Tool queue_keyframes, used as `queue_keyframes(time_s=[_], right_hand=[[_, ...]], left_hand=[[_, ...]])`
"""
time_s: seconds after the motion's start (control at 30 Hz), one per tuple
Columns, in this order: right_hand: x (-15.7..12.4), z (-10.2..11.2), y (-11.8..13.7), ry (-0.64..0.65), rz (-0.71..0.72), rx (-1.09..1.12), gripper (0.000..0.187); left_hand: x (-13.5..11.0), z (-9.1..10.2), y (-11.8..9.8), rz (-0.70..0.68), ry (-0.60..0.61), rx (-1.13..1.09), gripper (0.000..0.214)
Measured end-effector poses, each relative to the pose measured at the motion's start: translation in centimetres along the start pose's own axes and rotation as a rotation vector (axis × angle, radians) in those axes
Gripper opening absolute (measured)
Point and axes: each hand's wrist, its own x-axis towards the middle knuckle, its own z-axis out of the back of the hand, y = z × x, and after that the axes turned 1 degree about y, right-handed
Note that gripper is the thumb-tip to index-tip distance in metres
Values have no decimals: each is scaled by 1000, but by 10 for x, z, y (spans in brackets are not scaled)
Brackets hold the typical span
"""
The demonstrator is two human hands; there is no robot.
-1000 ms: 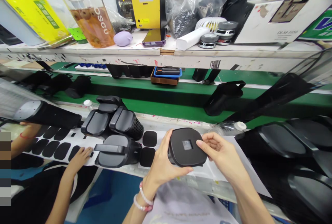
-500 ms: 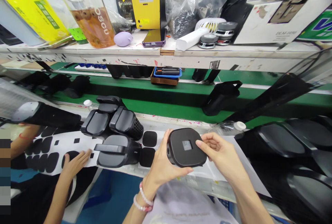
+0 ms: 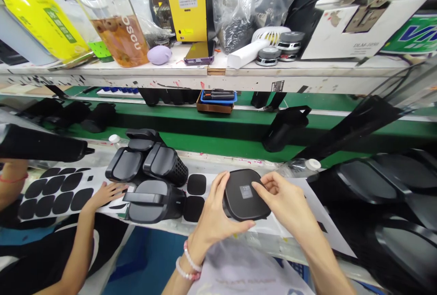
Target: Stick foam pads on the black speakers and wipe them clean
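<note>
My left hand (image 3: 216,211) wraps round the side of a black device (image 3: 246,204) with a rounded-square end face, thumb along its near edge. The face points up at me and carries a small grey label (image 3: 245,191). My right hand (image 3: 285,197) is closed over the right side of that face, its thumb tip beside the label and its other fingers curled. Whatever lies between those fingertips is hidden. Left of my hands, two black rounded-square pads (image 3: 196,185) lie on the bench, close to several black handled devices (image 3: 150,200).
More black devices (image 3: 372,179) crowd the right side. Behind runs a green conveyor (image 3: 191,138) below a cluttered shelf (image 3: 164,74). A co-worker's hand (image 3: 102,195) rests at left by a sheet of black pads (image 3: 54,192). A capped clear bottle (image 3: 300,167) lies behind my right hand.
My right hand has moved left over the device's face, thumb nearer the label. My left hand keeps its hold. At left, the co-worker's black device and the pad sheet have shifted left.
</note>
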Motion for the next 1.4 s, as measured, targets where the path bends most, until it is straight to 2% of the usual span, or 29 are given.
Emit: queue_keyframes(time_s=[0.17,0.27,0.33,0.37,0.43,0.47,0.53,0.57,0.67,0.77,0.83,0.93,1.03,1.13,1.2,1.3,1.4], right_hand=[[3,14,16,83,56,-393,27],[5,31,15,114,20,-656,48],[6,39,12,23,-16,-789,54],[6,39,11,-62,23,-800,53],[5,29,12,-209,268,-733,48],[3,20,13,-221,429,-685,48],[0,-1,14,-101,664,-614,50],[-1,-10,13,-7,683,-589,51],[-1,-21,-6,163,486,-409,55],[6,-14,-44,182,240,22,63],[11,-17,-73,171,49,352,73],[12,-41,-103,229,-167,685,84],[4,-72,-112,269,-217,815,78],[-3,-88,-116,300,-184,902,72],[-5,-89,-123,266,-252,972,68],[-5,-84,-132,147,-437,1069,62],[-5,-76,-125,110,-547,1268,49]], left_hand=[[-3,-2,-2,-45,-45,63,107],[-4,-1,-1,-80,-76,94,104],[-5,1,0,-92,-82,107,104],[-5,1,1,-97,-81,113,104],[-5,1,3,-117,-82,126,103],[-5,0,3,-133,-87,134,103],[-5,-2,4,-166,-123,153,102],[-5,-4,4,-175,-144,160,101],[-4,-7,4,-171,-141,160,102],[-4,-6,5,-131,-68,131,105],[-6,-3,8,-73,-69,92,103],[-8,-1,12,43,-75,-20,106],[-6,-8,11,94,-73,-47,121],[0,-15,9,76,-230,36,103],[4,-11,7,101,-331,13,89],[5,9,0,174,-461,-131,80],[2,32,-14,85,-603,-207,80]])
